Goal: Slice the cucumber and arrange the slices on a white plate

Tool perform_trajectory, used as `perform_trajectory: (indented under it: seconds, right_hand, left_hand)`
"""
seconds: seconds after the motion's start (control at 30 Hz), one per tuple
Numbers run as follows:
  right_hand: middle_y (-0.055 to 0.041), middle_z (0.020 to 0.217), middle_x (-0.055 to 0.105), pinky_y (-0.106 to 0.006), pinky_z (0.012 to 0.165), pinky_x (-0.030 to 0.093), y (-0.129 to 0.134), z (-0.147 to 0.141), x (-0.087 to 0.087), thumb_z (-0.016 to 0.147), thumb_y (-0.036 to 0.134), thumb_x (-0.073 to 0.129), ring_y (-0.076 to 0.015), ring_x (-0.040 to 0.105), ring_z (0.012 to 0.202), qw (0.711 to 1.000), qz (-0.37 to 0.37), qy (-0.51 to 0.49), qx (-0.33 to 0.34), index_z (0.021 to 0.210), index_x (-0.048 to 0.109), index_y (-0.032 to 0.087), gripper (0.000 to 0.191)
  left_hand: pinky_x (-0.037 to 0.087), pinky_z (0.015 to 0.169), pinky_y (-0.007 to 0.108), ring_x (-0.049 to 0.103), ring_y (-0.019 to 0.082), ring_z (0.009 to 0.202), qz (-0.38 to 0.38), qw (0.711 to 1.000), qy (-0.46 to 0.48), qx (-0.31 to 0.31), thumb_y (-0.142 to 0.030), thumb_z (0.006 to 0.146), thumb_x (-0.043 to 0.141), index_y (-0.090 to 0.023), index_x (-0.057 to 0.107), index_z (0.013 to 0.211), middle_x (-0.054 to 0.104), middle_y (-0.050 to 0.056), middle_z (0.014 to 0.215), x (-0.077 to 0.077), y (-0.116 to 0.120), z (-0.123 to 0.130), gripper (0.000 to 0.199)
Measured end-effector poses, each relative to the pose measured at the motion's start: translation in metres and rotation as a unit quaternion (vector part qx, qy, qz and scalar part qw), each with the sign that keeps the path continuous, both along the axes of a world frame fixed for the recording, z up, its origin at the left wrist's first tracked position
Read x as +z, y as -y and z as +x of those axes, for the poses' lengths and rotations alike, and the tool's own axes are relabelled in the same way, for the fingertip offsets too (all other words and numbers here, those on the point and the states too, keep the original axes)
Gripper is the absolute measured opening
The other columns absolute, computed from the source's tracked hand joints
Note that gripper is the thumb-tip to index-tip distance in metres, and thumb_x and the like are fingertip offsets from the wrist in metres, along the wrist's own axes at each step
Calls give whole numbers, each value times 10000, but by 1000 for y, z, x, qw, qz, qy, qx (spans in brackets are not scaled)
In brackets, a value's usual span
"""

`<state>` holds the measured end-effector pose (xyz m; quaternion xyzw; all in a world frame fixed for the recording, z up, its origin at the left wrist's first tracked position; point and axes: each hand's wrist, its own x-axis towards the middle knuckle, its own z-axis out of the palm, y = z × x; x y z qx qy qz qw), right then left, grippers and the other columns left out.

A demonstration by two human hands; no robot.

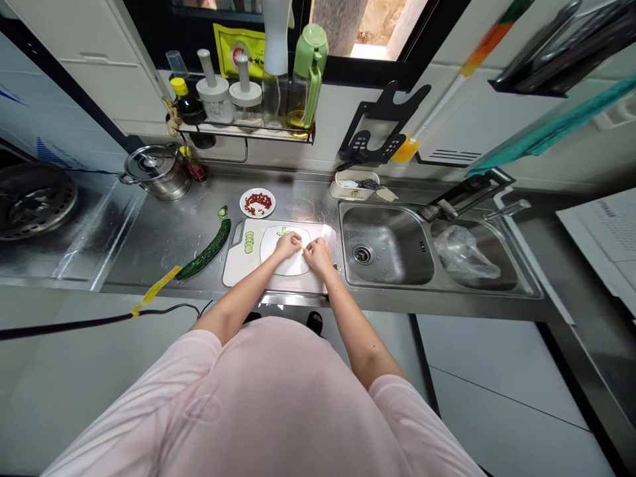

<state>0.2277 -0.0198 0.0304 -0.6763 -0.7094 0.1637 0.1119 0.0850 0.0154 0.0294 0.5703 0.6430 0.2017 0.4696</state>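
Observation:
Over a white plate (293,268), my left hand (288,245) and my right hand (318,254) meet with fingers pinched. Between their fingertips is a small pale piece that looks like a cucumber slice (301,244); the fingers partly hide it. A few light green cucumber slices (283,231) lie at the plate's far edge. The plate rests on a white cutting board (234,270). A short row of cucumber slices (249,242) lies on the board, left of the plate. Something shiny and flat, perhaps a knife blade (328,232), is at the board's right end.
Left of the board lie a cucumber (209,253) and its cut end (222,212). Behind it stands a small plate (258,213) of chopped red pieces. A steel pot (158,173) is at the back left, a sink (387,245) on the right. Bottles and jars fill a wall rack (243,132).

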Motion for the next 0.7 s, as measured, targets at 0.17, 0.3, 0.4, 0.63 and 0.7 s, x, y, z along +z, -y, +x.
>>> perform_trajectory:
  seconds: [0.17, 0.3, 0.4, 0.63, 0.7]
  right_hand:
    - [-87, 1017, 499, -302, 731, 366, 3, -2, -3, 859, 316, 485, -232, 408, 961, 999, 22, 42, 9, 874, 650, 191, 208]
    - [-91, 1035, 486, -302, 718, 350, 4, -4, -5, 864, 299, 485, -231, 392, 952, 998, 29, 55, 11, 905, 641, 188, 196]
    - [-95, 1036, 482, -303, 720, 338, 4, -4, -6, 865, 293, 486, -232, 381, 950, 998, 34, 54, 12, 927, 635, 185, 194]
    - [-96, 1040, 490, -302, 734, 310, 17, -5, -9, 891, 272, 455, -232, 372, 966, 995, 86, 43, 26, 977, 650, 191, 228]
    - [-95, 1031, 491, -305, 740, 303, 20, -6, -10, 897, 266, 450, -229, 368, 958, 994, 86, 51, 35, 979, 664, 202, 238]
  left_hand:
    - [434, 642, 207, 558, 97, 619, 65, 996, -49, -38, -114, 698, 577, -182, 615, 980, 646, -2, 765, -5, -1, 1, 292]
    - [419, 675, 218, 575, 123, 683, 111, 988, -91, -63, -96, 693, 571, -176, 631, 943, 640, 5, 737, -9, -1, 2, 270]
    - [409, 682, 222, 579, 132, 710, 131, 982, -110, -86, -108, 711, 556, -178, 642, 941, 642, 14, 748, -8, 1, 3, 255]
    - [409, 713, 242, 592, 156, 782, 123, 974, -159, -109, -205, 774, 553, -206, 654, 972, 650, 31, 808, -1, 6, 3, 222]
    - [409, 712, 245, 593, 159, 801, 114, 972, -175, -105, -251, 788, 560, -225, 651, 980, 653, 29, 832, 1, 7, 3, 214]
